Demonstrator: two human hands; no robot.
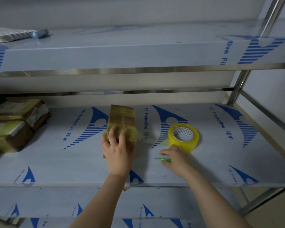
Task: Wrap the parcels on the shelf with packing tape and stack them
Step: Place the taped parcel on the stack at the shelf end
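Left hand [117,150] grips glossy taped rectangular parcel [122,120] | right hand [175,157] pinches slim green cutter [163,159]

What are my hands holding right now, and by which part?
The left hand grips the parcel by its near end. The right hand holds a green cutter by its back end, tip sticking out.

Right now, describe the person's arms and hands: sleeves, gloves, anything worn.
No gloves on the left hand or the right hand, and no ring shows on the visible fingers. The left forearm and right forearm are bare down to the bottom edge of the picture: no sleeve, cuff, watch or bracelet in view. No markings show.
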